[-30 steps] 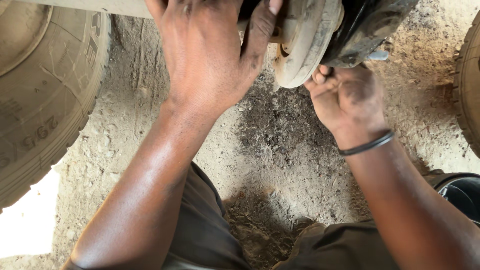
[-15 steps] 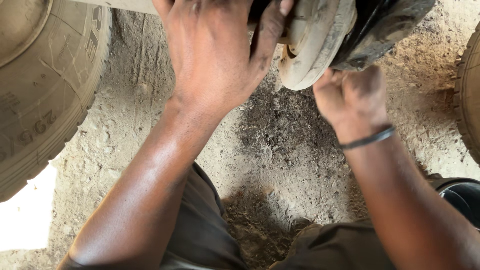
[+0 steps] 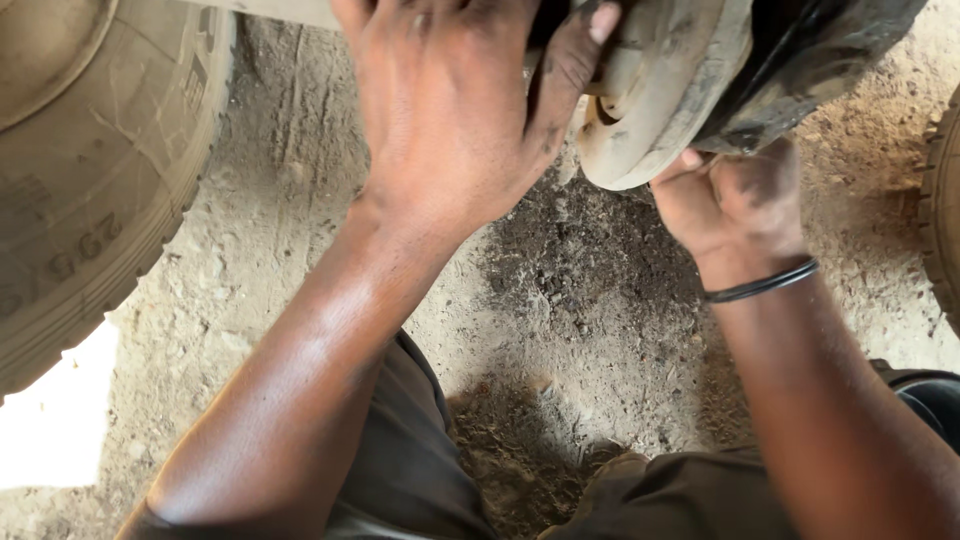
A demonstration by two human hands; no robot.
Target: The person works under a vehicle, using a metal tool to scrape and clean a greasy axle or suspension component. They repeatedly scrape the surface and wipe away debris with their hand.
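Brake drum (image 3: 655, 95) hanging above dirt floor (image 3: 600, 300), left hand (image 3: 450, 110) spreading flat against its left face, right hand (image 3: 735, 200) curling closed beneath its rim, tyre (image 3: 90, 200) standing far left of drum.

Both hands work at a dusty round metal hub (image 3: 655, 95) — left hand (image 3: 450, 110) spread over it, right hand (image 3: 735, 205) fisted beneath — above dirt ground (image 3: 560, 290).

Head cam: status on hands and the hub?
Left hand spread on top of the dusty round hub. Right hand fisted under its rim. Tyre at left, apart.
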